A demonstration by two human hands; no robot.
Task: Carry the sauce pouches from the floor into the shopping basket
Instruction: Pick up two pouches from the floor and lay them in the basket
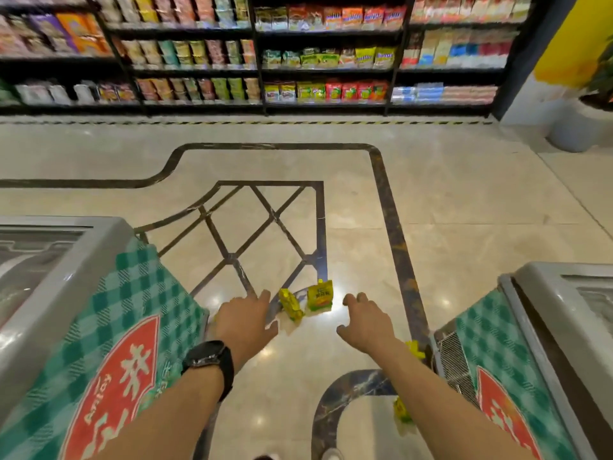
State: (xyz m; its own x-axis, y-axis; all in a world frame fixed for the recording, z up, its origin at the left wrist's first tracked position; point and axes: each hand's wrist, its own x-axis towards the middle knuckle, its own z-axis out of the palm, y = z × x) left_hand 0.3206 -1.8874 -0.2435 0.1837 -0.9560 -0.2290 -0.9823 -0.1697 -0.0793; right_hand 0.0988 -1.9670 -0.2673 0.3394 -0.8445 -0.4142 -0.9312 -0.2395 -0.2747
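Two yellow sauce pouches stand on the shiny floor ahead: one upright and facing me, the other turned edge-on just left of it. Two more yellow pouches show partly behind my right forearm, one near the freezer corner, one lower down. My left hand, with a black watch on the wrist, reaches forward with fingers spread, just left of the edge-on pouch. My right hand hangs to the right of the pouches, fingers loosely curled and holding nothing. No shopping basket is in view.
A chest freezer with green checked cover flanks me on the left, another freezer on the right. Black shelves of packaged goods line the far wall. A grey plant pot stands at the far right.
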